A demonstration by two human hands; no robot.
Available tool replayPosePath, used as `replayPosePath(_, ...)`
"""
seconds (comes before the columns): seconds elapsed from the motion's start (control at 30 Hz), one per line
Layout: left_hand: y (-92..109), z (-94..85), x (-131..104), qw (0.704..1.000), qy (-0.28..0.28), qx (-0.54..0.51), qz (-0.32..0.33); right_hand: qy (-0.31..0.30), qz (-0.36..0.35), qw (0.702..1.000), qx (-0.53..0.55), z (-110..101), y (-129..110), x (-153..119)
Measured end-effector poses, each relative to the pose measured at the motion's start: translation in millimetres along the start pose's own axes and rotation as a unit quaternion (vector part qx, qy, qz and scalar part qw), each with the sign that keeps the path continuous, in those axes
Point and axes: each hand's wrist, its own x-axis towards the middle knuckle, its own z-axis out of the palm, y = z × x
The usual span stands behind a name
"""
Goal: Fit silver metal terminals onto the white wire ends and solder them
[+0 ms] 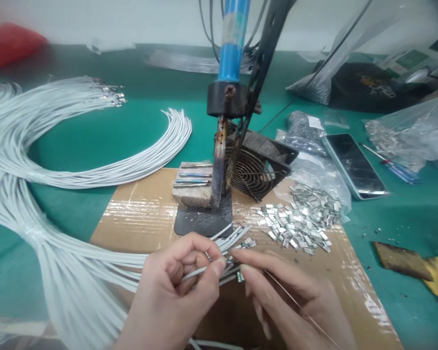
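Hands pinch thin (white) wires.

You sit at a small assembly workshop bench. A green mat covers the table, and a mounted soldering iron stands over a taped cardboard sheet. Bundles of white wires, a pile of small metal clips, a grimy fan and bags of parts lie around you.
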Motion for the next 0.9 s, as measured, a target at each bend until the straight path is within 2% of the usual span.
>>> replayPosePath(0.1, 3.7, 6.6, -5.2, 0.999, 0.038, 0.038, -0.001, -0.019, -0.025, 0.999, -0.029, -3.0, -4.9, 4.0)
replayPosePath(0.2, 3.6, 9.9, -7.4, 0.998, 0.022, 0.052, 0.009, -0.034, -0.087, 0.993, -0.071, -0.1, -6.5, 5.8)
replayPosePath(0.33, 6.0, 12.1, -7.9, 0.997, 0.052, 0.057, -0.007, -0.015, -0.120, 0.988, -0.095, 2.7, -5.6, 5.1)
replayPosePath(0.43, 10.3, 13.5, -8.1, 0.995, 0.072, 0.062, -0.024, 0.007, -0.074, 0.994, -0.075, 2.6, -2.1, 4.2)
replayPosePath(0.57, 14.4, 14.7, -7.1, 0.995, 0.092, 0.032, -0.021, 0.092, 0.044, 0.994, 0.027, 3.0, 2.2, 5.8)
replayPosePath(0.63, 15.6, 16.0, -6.4, 0.994, 0.106, 0.012, -0.018, 0.121, 0.074, 0.987, 0.074, 4.7, 2.2, 6.8)
replayPosePath(0.77, 17.0, 18.8, -5.9, 0.992, 0.122, -0.012, -0.020, 0.125, 0.085, 0.984, 0.096, 9.8, 0.3, 5.6)
replayPosePath(0.9, 17.8, 18.5, -5.6, 0.991, 0.126, -0.031, -0.036, 0.110, 0.048, 0.990, 0.071, 11.9, 1.1, 3.7)
